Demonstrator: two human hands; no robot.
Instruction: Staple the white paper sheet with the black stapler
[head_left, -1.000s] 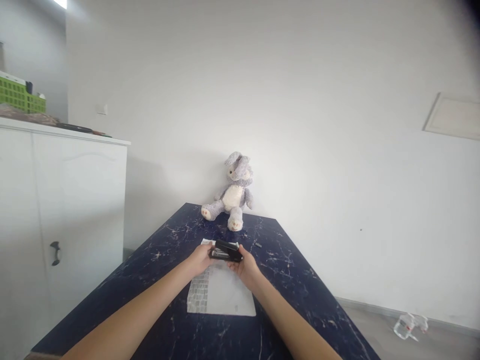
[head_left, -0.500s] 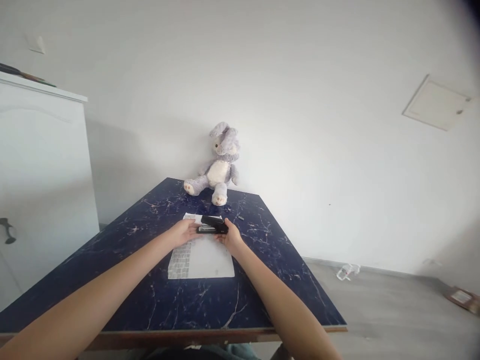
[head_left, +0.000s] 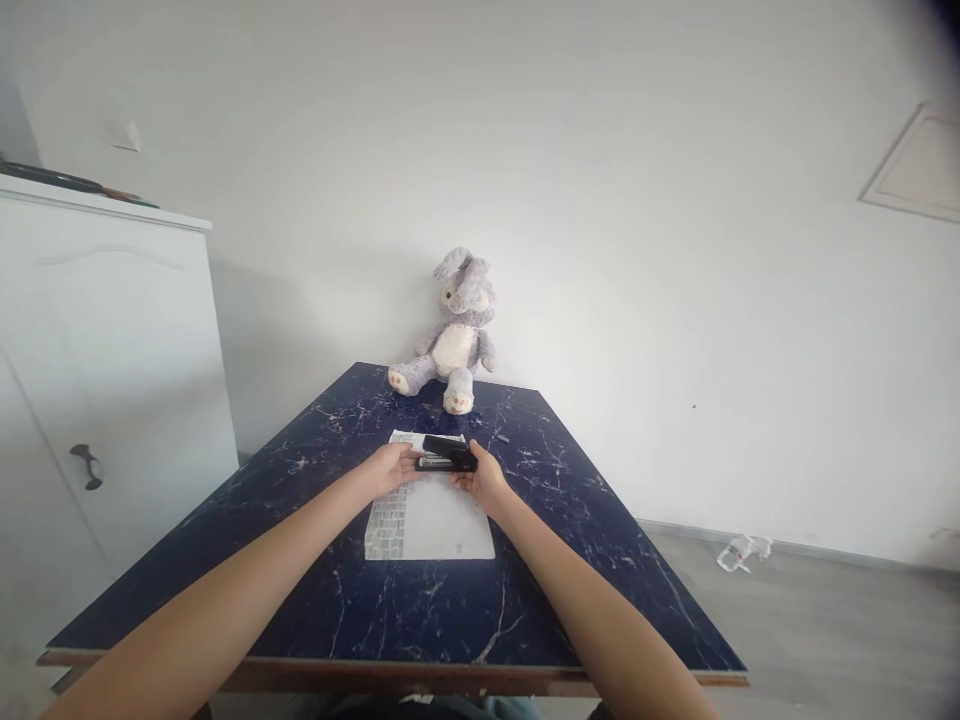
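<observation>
A black stapler [head_left: 448, 452] is held sideways over the far part of a paper sheet [head_left: 442, 525], its top arm raised a little from the base. My right hand [head_left: 486, 478] grips the stapler's right end, thumb on top and fingers beneath. At the stapler's left end, my left hand [head_left: 391, 470] has its fingertips against the base, with the thumb near the front opening. The sheet lies on the dark blue marbled table [head_left: 330, 590] and has a grey brick-like pattern down its left side.
A plush rabbit [head_left: 454, 345] sits at the table's far edge against the wall. Beyond the stapler lies a small dark piece [head_left: 502, 438]. A white cabinet [head_left: 127, 370] stands at the left, and a crumpled clear wrapper [head_left: 739, 553] is on the floor at the right.
The whole view has shifted, so everything appears further right. Both hands keep the same hold on the stapler, which looks unchanged over the sheet.
</observation>
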